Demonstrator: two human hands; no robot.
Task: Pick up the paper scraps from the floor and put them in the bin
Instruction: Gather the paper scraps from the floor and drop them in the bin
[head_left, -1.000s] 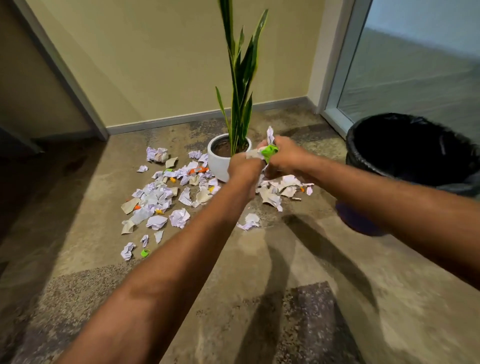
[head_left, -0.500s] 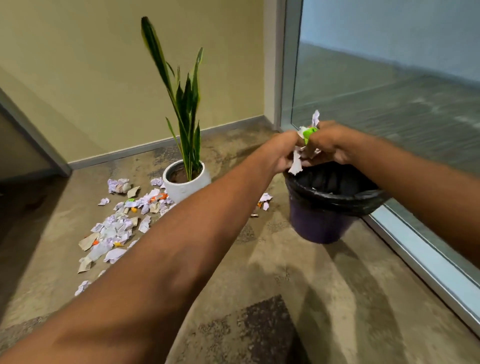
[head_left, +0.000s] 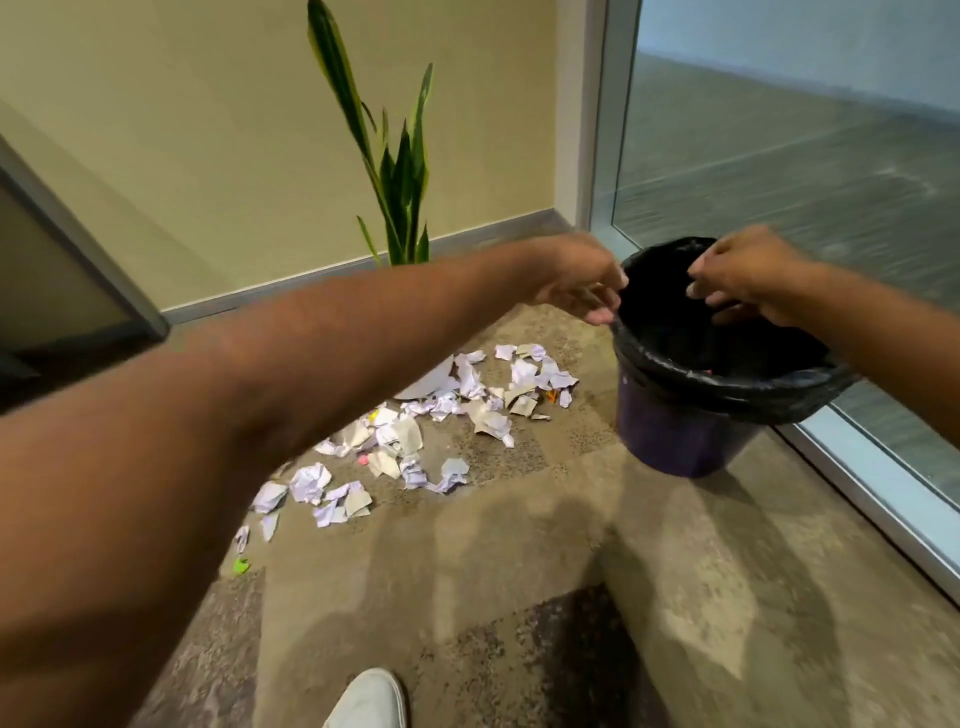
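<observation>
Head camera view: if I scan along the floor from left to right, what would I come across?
A grey door frame → paper scraps → bin → glass panel. The plant overlaps the scraps, so it is left out.

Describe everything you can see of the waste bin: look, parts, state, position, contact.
The waste bin is a round, purple, plastic-looking tub lined with a black bin liner folded over its rim. It stands upright on the floor beside the glass panel, right of the paper scraps. The left hand and right hand hover over its dark mouth; contact with the rim is unclear.
</observation>
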